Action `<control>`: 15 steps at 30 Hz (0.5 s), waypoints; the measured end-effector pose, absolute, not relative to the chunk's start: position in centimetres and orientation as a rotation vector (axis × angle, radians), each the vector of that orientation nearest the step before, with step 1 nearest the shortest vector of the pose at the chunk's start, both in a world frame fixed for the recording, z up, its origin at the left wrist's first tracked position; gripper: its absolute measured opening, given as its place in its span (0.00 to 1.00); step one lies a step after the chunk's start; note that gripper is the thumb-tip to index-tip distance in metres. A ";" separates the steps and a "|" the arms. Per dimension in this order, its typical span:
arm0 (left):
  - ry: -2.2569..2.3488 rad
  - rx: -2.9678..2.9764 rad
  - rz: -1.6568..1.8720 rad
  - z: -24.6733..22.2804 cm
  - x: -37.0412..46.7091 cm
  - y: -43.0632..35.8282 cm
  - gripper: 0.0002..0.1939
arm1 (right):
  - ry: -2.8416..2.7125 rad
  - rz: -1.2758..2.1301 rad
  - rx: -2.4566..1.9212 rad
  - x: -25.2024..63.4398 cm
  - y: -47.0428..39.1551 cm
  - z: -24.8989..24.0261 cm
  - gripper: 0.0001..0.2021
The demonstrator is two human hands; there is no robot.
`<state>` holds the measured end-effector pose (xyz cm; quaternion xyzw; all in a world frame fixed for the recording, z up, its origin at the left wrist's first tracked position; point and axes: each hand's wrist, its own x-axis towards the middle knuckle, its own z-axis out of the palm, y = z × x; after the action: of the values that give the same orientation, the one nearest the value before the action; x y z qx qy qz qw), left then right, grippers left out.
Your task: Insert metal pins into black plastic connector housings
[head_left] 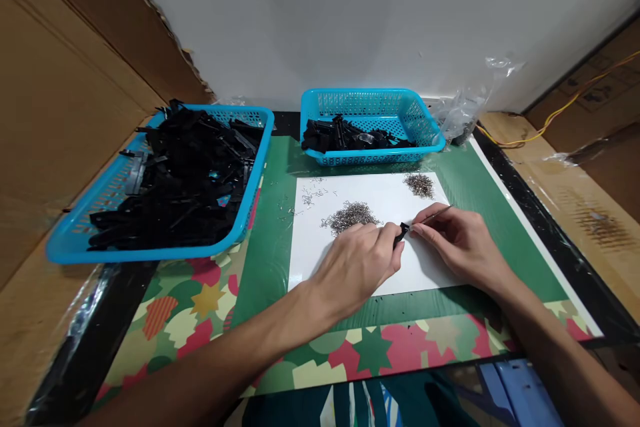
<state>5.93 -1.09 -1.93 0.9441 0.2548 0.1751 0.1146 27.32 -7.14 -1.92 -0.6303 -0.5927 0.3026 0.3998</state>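
Note:
My left hand (363, 257) is closed on a small black plastic part (401, 233), whose end sticks out past the fingertips. Close against that end, my right hand (457, 240) pinches with thumb and forefinger; a thin metal rod-like tool (436, 214) lies across its fingers. Whatever tiny piece may be at the right fingertips is too small to make out. Under both hands is a white sheet (313, 257). A pile of small metal pieces, perhaps springs or pins (354, 215), lies just beyond my left hand, and a smaller, browner pile (419, 185) sits near the sheet's far right corner.
At the left, a blue basket (150, 255) is heaped with black plastic parts (195, 173). Another blue basket (373, 159) with fewer black parts stands at the back. A clear plastic bag (463, 113) and yellow cable (550, 119) are at the back right. Cardboard (60, 47) walls the left side.

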 end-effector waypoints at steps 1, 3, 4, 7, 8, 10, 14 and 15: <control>0.756 2.772 0.505 -1.9 6.0 -1.1 0.12 | -1.496 0.755 -1.591 27.3 -7.1 -2.0 0.11; 0.777 2.786 0.496 -1.9 6.1 -1.0 0.12 | -1.491 0.738 -1.591 27.2 -7.1 -2.1 0.12; 0.789 2.793 0.491 -1.9 6.1 -1.0 0.13 | -1.488 0.732 -1.594 27.2 -7.0 -2.2 0.12; 0.827 2.803 0.471 -2.0 6.2 -1.0 0.14 | -1.479 0.714 -1.583 27.2 -6.9 -2.3 0.11; 0.835 2.803 0.462 -2.0 6.3 -1.1 0.14 | -1.481 0.707 -1.575 27.1 -6.8 -2.4 0.11; 0.851 2.803 0.449 -2.0 6.3 -1.1 0.15 | -1.498 0.700 -1.567 27.1 -6.6 -2.3 0.11; 0.845 2.805 0.428 -1.9 6.2 -1.1 0.14 | -1.516 0.708 -1.578 26.8 -6.4 -2.2 0.12; 0.836 2.795 0.432 -1.8 6.1 -1.1 0.14 | -1.507 0.721 -1.579 26.7 -6.5 -2.1 0.12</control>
<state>6.14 -1.05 -1.85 0.9434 0.2820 0.1458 0.0959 26.70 -6.45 -2.15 -0.6269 -0.5981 0.2862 0.4091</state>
